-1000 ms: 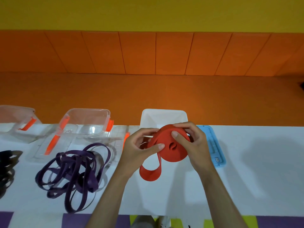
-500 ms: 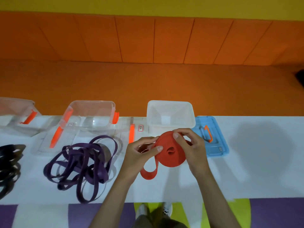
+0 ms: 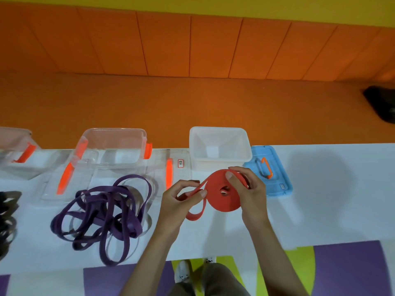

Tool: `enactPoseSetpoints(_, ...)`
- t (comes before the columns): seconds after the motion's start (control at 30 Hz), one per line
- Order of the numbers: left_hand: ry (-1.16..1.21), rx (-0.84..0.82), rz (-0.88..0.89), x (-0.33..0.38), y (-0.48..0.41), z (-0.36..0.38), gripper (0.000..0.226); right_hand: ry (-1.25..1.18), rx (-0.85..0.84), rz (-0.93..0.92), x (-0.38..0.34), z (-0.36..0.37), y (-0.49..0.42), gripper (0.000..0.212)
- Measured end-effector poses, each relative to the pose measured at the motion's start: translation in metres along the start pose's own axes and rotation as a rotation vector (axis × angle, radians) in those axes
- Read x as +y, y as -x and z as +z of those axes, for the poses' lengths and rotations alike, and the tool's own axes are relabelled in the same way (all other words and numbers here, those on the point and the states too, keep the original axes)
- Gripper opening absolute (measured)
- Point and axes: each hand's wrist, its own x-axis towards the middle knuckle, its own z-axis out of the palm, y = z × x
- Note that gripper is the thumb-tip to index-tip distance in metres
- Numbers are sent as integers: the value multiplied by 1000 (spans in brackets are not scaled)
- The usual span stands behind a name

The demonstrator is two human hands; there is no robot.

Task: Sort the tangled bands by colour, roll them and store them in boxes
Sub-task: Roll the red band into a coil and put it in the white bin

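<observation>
Head view: the red band roll point(image 3: 222, 194) is held above the white table point(image 3: 320, 199), just in front of the open white box point(image 3: 218, 129). The right hand point(image 3: 252, 195) grips the coil, its thumb pressed on the flat face and its fingers curled round the far edge. The left hand point(image 3: 178, 202) pinches the unwound strip where it leaves the coil, and a short loose loop point(image 3: 195, 215) hangs below.

The band looks like flat, soft elastic: light, limp and probably springy, so the coil would likely loosen if the grip eased. Pressure across both flat faces seems the safest hold, with the tail kept taut while the last loop is wound on.

A blue lid point(image 3: 280, 184) lies just right of the white box. To the left, the tangled purple bands point(image 3: 102, 212) lie on the table in front of a clear box with orange clips point(image 3: 111, 133). Dark bands point(image 3: 6, 212) show at the left edge.
</observation>
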Motion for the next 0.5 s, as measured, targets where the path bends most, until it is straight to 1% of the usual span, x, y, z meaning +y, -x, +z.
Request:
enactPoseSetpoints(0.13,17,29,-32,-5,-13,14,45,-50,123,48,2,6,-18,17)
enactPoseSetpoints(0.2,17,44,-33,-7,-24,22,48,-77,151,58,5,10,-28,14)
enactPoseSetpoints(0.3,99,60,-44,-8,-44,30,50,-136,165,94,11,15,-47,12)
enactPoseSetpoints(0.37,96,80,-37,-7,-59,34,50,-159,119,121,13,15,-63,12)
enactPoseSetpoints(0.43,84,101,-30,-4,-74,38,50,-138,18,153,14,6,-86,16)
enactPoseSetpoints(0.5,74,114,-24,-2,-90,42,46,-102,-101,212,15,-8,-112,28)
